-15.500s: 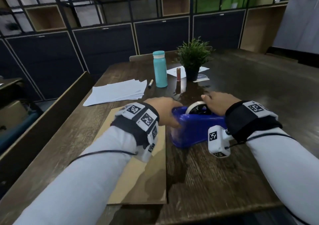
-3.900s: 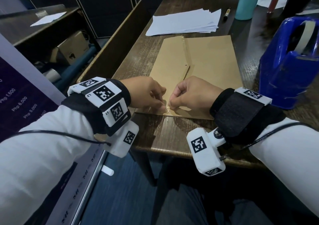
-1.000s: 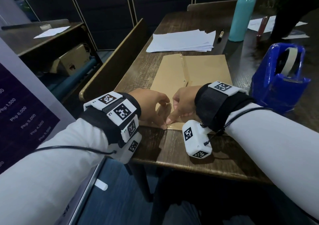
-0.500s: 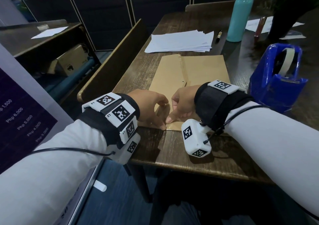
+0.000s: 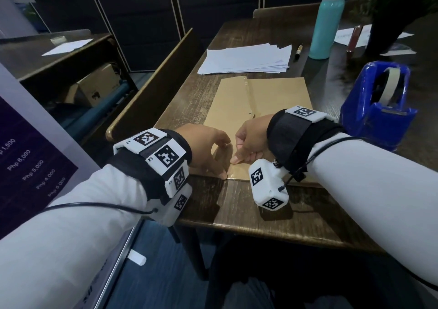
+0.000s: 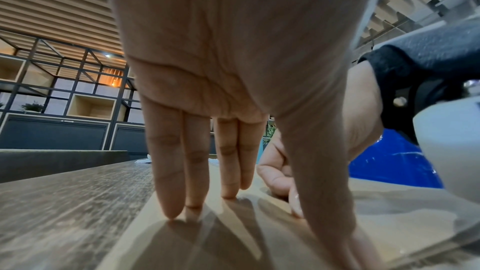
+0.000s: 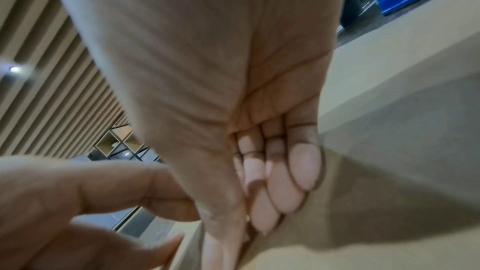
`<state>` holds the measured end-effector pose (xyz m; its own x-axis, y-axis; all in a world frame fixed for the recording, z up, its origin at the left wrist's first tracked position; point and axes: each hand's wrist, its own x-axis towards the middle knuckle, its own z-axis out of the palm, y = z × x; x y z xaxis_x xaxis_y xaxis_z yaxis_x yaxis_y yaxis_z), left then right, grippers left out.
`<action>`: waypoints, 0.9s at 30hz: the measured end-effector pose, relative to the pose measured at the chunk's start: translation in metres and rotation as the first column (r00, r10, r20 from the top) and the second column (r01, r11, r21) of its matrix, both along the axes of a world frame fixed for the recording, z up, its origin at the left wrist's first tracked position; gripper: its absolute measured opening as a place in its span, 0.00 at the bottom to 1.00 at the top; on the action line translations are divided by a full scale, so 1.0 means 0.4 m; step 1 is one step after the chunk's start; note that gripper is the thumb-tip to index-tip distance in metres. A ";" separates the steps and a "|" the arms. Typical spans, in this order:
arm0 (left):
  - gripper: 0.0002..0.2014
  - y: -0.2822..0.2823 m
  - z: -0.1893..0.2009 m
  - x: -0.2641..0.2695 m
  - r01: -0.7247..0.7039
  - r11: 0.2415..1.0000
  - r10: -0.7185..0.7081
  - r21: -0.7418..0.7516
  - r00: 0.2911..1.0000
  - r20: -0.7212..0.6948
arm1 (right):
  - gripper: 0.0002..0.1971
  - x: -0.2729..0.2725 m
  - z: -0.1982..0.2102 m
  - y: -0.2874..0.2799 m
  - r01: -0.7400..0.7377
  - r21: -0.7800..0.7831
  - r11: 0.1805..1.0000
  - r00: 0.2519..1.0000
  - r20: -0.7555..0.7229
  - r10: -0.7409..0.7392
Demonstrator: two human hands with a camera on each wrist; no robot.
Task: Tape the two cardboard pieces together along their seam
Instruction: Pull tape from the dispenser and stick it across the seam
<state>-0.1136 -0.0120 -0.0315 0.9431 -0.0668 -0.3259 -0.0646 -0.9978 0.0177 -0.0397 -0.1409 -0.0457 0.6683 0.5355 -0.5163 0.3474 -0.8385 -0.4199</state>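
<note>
A dark wooden table [image 5: 248, 204] is recorded as the work surface. Two brown cardboard pieces [image 5: 279, 97] are laid flat on it, side by side, reaching almost to the near edge. Their seam [image 5: 248, 95] runs away from the viewer, and a glossy strip of clear tape [image 5: 248, 88] is seen along its far part. A further glossy patch is noted at the near end of the seam, between the two hands.

A blue tape dispenser [image 5: 374, 116] is stood upright to the right of the cardboard, well apart from the seam. A stack of white paper [image 5: 246, 58] is placed just beyond the cardboard, with a teal bottle [image 5: 328, 21] behind it to the right.

Both forearms are extended over the near table edge, with white sleeves and black wrist bands. The left hand [image 5: 208, 147] is held arched over the left cardboard piece. In the left wrist view its four fingers [image 6: 168, 182] are straight, kept close together, with the tips planted on the cardboard; the thumb is stretched toward the near edge by the seam.

The right hand [image 5: 251, 140] is set on the cardboard just right of the seam. Its fingers [image 7: 283, 188] are curled in toward the palm, and the thumb is pressed down flat at the seam. Whether tape is pinched under it cannot be told.
</note>
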 end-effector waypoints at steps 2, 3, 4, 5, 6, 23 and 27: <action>0.39 0.001 0.000 0.000 0.002 1.000 -0.002 0.003 1.000 0.005 | 0.12 0.003 0.000 -0.004 0.012 0.028 1.000 1.000 -0.019 -0.012; 0.39 0.001 0.000 0.000 0.003 1.000 -0.003 0.002 1.000 0.005 | 0.12 0.004 0.000 -0.006 0.016 0.034 0.999 0.999 -0.031 -0.015; 0.39 0.001 0.000 -0.001 0.005 1.000 -0.005 0.002 1.000 0.004 | 0.13 0.003 0.000 -0.008 0.016 0.039 0.999 0.999 -0.045 -0.014; 0.39 0.000 0.001 -0.001 0.008 1.000 -0.008 0.004 1.000 0.003 | 0.15 0.002 0.000 -0.009 0.009 0.042 0.999 0.999 -0.048 -0.007; 0.39 0.000 0.001 -0.001 0.011 1.000 -0.011 0.006 1.000 0.005 | 0.17 0.002 0.001 -0.010 0.001 0.042 0.999 0.999 -0.043 0.001; 0.37 0.007 0.021 -0.002 -0.022 0.999 0.019 -0.049 0.998 -0.062 | 0.06 -0.058 0.027 -0.083 0.061 0.285 0.957 0.997 0.028 -0.072; 0.25 0.006 0.047 0.012 -0.067 0.987 0.064 -0.148 0.998 -0.023 | 0.09 -0.085 0.071 -0.178 -0.028 0.296 0.955 0.870 0.478 -0.123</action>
